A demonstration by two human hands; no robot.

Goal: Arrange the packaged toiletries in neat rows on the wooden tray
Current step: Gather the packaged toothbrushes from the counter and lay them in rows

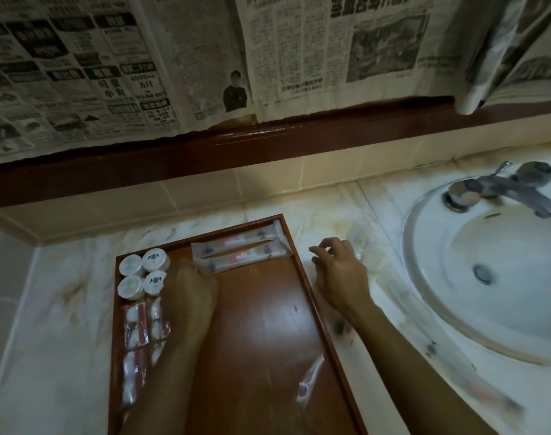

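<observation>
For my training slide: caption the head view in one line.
Left hand straightens the long packets on the wooden tray while the right hand reaches over the counter beside the sink.

Bare wooden tray (pixel 261 324) centre and near-right open, round tubs (pixel 142 273) and sachets (pixel 139 340) lining its left edge, long packets (pixel 243 248) across its far edge, one loose packet (pixel 310 383) near its right edge

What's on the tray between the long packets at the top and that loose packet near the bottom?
Only bare wood of the tray lies between the two long packets and the loose packet, in the head view.
</observation>
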